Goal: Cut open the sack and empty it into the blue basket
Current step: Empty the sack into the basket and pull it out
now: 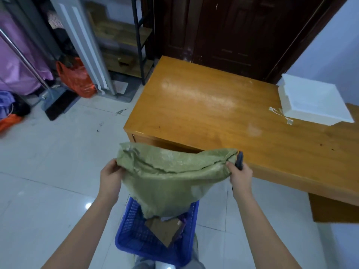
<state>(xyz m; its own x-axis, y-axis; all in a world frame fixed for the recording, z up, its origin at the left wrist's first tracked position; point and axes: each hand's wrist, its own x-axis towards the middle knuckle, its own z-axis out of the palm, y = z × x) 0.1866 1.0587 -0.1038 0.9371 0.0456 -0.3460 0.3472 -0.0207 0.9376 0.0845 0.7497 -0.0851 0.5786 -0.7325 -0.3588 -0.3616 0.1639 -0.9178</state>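
Held up over the floor: a limp, pale-green woven plastic sack (171, 179), its lower end hanging down into the blue perforated plastic basket (134, 235) on the white tiled floor (48, 171), near centre. Left hand (111, 176), grip closed around the sack's left corner, fingers curled into the fabric. Right hand (239, 174), grip pinching the sack's right corner and at the same time holding a dark, slim tool (239, 159) that stuck up above the knuckles; blade or handle, cannot tell. In the basket, under the sack's end, a flat brown cardboard piece (165, 230) with other small items beside it, too hidden to tell apart. Just beyond the sack, to the right, an orange-brown wooden bench (204, 105), carrying a white foam box (314, 101) at its far right edge. Far left, an orange plastic bag (76, 78) on the floor beside a grey-white post (85, 45), with purple fabric (17, 65) further left.
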